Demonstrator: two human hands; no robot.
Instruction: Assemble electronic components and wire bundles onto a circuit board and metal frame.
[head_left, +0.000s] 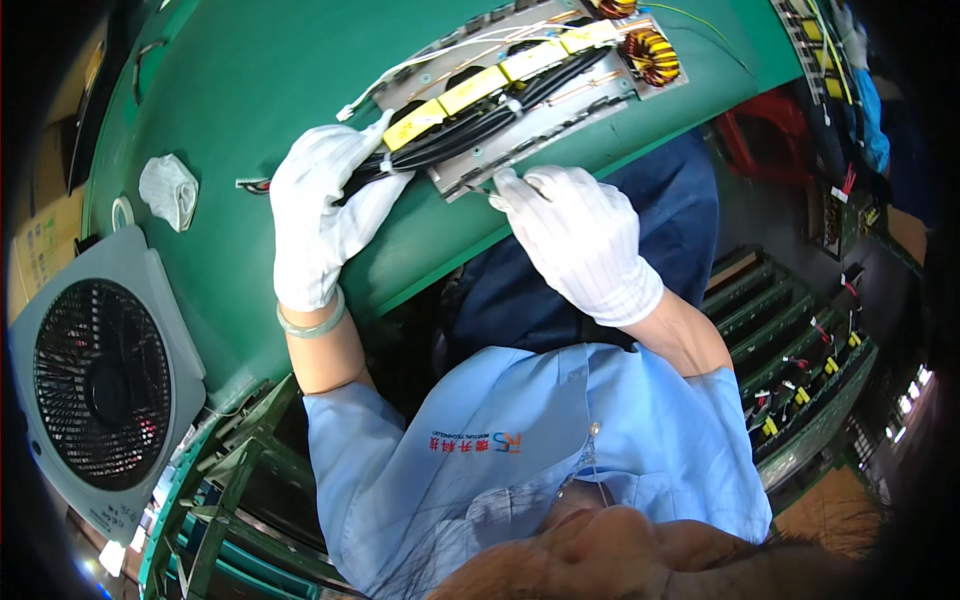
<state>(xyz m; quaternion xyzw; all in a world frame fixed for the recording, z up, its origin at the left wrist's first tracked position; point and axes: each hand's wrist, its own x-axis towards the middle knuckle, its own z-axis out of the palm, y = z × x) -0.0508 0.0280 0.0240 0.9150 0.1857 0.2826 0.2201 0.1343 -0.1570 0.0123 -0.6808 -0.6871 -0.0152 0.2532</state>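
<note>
A long metal plate assembly (545, 139) lies slantwise on the green table. Along it run yellow-wrapped blocks (474, 90) and a tied bundle of black cables (458, 146). My left hand (318, 205), in a white striped glove, holds the left end of that bundle between thumb and fingers. A short cable end with a connector (254, 186) sticks out beyond this hand. My right hand (575, 235), gloved alike, is closed in a pinch at the plate's near edge. Whatever its fingertips hold is too small to make out. Copper-wound ring coils (650, 58) sit at the plate's far right end.
On the green table (222, 90) lies a crumpled white glove (169, 192). A grey box fan (105, 375) stands at the left. Green slatted racks (790, 330) with wired parts stand at the right, near a red stool (765, 135). Another person's blue sleeve (872, 120) shows at the far right.
</note>
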